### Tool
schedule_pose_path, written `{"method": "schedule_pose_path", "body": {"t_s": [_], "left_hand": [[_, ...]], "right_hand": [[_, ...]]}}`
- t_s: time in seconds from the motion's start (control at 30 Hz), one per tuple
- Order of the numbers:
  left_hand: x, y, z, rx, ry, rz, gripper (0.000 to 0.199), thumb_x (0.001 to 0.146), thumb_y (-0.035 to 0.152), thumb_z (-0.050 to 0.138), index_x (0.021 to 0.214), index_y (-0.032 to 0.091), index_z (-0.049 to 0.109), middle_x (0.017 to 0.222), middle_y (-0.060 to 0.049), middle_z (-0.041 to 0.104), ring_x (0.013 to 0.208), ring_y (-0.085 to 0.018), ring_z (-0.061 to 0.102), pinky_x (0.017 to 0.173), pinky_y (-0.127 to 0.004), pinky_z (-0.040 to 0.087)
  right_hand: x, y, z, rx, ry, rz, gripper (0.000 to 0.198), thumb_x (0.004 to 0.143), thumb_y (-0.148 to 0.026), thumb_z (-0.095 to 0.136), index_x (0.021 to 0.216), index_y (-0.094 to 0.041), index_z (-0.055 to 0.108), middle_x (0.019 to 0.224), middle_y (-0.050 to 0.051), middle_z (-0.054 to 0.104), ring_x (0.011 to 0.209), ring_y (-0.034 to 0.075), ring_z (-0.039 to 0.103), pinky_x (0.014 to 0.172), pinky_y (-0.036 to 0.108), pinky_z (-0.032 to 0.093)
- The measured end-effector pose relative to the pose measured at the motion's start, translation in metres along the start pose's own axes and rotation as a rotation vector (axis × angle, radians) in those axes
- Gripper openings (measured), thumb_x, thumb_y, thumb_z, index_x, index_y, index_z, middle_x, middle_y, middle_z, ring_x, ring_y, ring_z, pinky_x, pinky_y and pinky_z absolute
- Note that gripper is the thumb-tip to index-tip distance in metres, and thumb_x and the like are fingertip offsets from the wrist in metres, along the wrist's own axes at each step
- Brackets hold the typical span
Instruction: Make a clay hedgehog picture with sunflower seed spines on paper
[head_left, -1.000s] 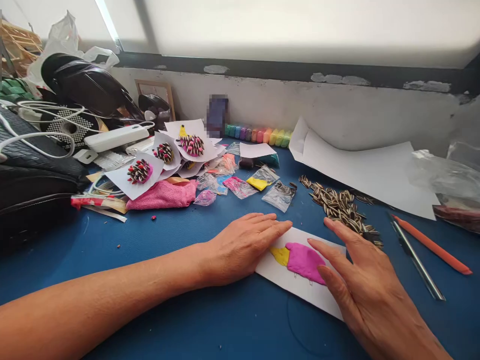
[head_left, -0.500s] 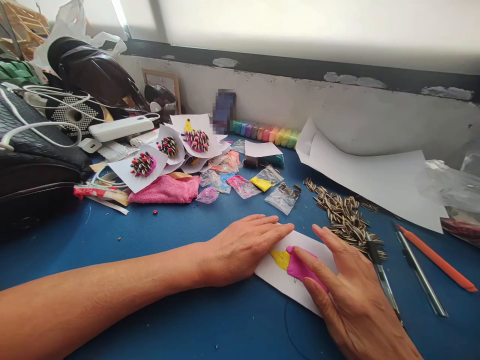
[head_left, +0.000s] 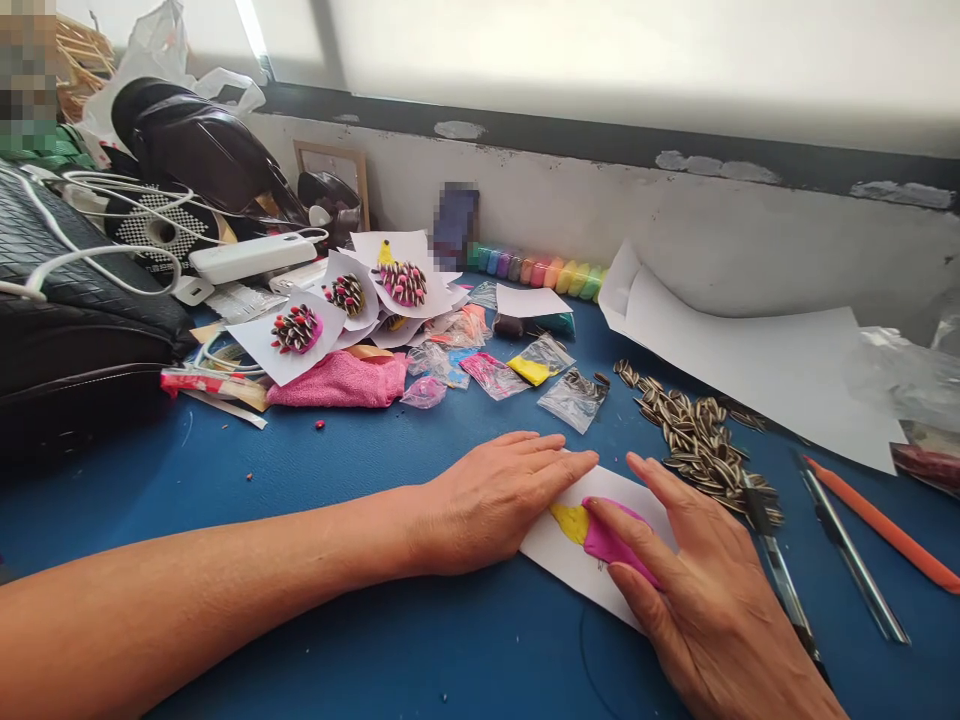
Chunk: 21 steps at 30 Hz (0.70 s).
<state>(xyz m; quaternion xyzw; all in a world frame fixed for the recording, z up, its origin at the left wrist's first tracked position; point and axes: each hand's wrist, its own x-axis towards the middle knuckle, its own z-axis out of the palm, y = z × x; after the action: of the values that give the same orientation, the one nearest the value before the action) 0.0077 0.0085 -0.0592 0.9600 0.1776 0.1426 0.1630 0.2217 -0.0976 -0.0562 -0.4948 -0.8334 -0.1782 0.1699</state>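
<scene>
Blue table (head_left: pixel 360 650): left hand (head_left: pixel 491 500) flat on white card (head_left: pixel 556 560); right hand (head_left: pixel 709 585), fingers apart, touching pink clay (head_left: pixel 606 545).

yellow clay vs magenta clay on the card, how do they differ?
Size: the yellow clay is the smaller patch; the magenta clay is bigger, even partly hidden.
Cover: the right hand lies over part of the magenta clay but not over the yellow clay.
Place: the yellow clay is nearer the left hand than the magenta clay is.
Shared: both lie flattened on the white card, edges touching.
</scene>
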Motion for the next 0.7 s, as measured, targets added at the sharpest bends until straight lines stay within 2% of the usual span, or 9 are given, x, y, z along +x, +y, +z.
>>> {"method": "schedule_pose_path", "body": {"t_s": [0.47,0.7], "left_hand": [[0.0000,0.0000,0.0024,0.008,0.020,-0.011,0.056,0.091,0.008,0.043,0.147,0.008,0.039,0.146,-0.015,0.055,0.141,-0.027,0.046,0.117,-0.043,0.036],[0.0008,-0.0001,0.0009,0.004,0.060,0.035,0.046,0.090,0.006,0.046,0.136,0.010,0.052,0.137,-0.017,0.062,0.133,-0.026,0.055,0.115,-0.043,0.039]], "right_hand": [[-0.0013,0.0005,-0.0002,-0.029,0.012,0.027,0.036,0.101,-0.031,0.043,0.119,-0.015,0.070,0.142,0.023,0.049,0.127,0.036,0.051,0.094,0.055,0.048],[-0.0040,-0.0003,-0.0060,0.004,0.017,0.091,0.036,0.102,-0.033,0.041,0.117,-0.018,0.070,0.144,0.019,0.050,0.130,0.032,0.051,0.098,0.050,0.048]]}}
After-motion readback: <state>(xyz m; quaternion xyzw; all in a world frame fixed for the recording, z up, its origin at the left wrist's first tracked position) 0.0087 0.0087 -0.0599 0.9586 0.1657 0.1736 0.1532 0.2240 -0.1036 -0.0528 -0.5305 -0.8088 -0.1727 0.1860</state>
